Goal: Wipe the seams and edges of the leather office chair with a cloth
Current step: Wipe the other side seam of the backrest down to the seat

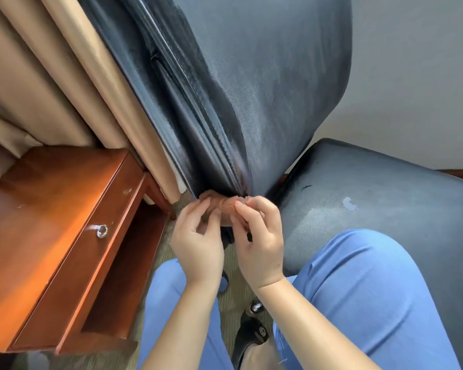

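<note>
My blue-trousered knee [358, 303] is leaning by the seat [385, 198]. Both hands, left hand [198, 236] and right hand [259, 236], are pinching the cloth [222, 206] at the backrest's [251, 89] bottom edge seam. Bunched this small, it is risking slipping free or skipping stitches.

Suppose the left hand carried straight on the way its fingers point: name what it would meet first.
The left hand points up at the brown cloth it already pinches; just beyond that is the lower edge of the chair backrest. Depth here is hard to judge.
</note>
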